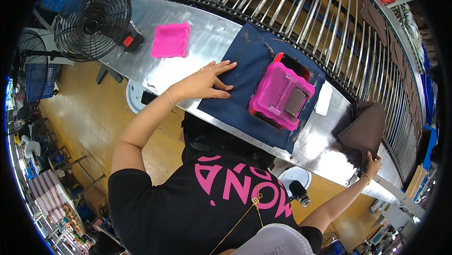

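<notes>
My left hand [207, 83] rests on a dark blue sheet [230, 106] spread over the metal table, its fingers stretched out and apart. On the sheet sits a bright pink scalloped tray [264, 96] over a black and red container. Inside the tray lies a grey-brown block [296, 102]. Far to the right, my right hand [373, 164] pinches the near edge of a dark brown flat cut piece [365, 130], leather- or fabric-like. It lies with other such pieces in a pile whose number I cannot make out.
Another pink scalloped tray [170, 40] lies on the metal table [207, 22] at left, near a black fan [94, 22]. A white rectangular thing [323, 98] lies beside the sheet. Along the far edge runs a rack-like conveyor of metal rods [301, 8], carrying brown pieces.
</notes>
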`<action>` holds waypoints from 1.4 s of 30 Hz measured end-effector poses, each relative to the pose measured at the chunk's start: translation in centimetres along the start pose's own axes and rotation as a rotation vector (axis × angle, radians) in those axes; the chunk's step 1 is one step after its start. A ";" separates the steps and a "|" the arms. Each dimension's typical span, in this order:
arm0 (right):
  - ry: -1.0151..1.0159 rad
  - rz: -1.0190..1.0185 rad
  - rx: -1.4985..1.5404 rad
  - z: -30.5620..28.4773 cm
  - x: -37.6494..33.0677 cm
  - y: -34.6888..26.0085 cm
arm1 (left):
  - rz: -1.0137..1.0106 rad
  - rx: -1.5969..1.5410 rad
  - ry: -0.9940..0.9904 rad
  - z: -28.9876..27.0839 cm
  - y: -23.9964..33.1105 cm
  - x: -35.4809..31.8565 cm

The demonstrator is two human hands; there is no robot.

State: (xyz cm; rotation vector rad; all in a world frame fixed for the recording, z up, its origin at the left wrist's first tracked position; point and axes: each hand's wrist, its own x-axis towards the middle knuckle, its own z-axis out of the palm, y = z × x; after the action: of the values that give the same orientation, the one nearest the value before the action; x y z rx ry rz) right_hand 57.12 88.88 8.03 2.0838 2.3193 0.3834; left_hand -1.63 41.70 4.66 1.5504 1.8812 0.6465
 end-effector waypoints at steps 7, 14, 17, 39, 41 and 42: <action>-0.040 -0.141 -0.110 -2.4 0.5 3.9 | -0.078 -0.568 -0.018 -6.7 0.3 1.0; -0.106 -0.050 0.589 -16.5 -4.8 -2.7 | -0.016 -1.895 0.160 -7.2 4.2 0.5; 0.072 -0.027 0.807 -20.7 -7.0 -5.0 | 0.031 -1.986 0.103 -6.8 5.1 1.1; -0.100 -0.586 1.743 -24.8 -14.4 -31.3 | 0.483 -1.541 0.294 -8.2 7.8 -0.5; -0.162 -0.675 1.747 -24.8 -14.9 -31.7 | 0.512 -1.200 0.535 -9.5 6.9 -0.4; -0.200 -0.706 1.765 -24.6 -15.1 -31.7 | 0.480 -0.983 0.717 -10.1 6.6 -0.3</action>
State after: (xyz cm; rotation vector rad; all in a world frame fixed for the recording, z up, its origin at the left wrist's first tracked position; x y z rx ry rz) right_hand 23.86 66.77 23.70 0.7377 3.1077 -2.3495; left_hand -4.34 42.83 16.40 1.1145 1.1716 2.1645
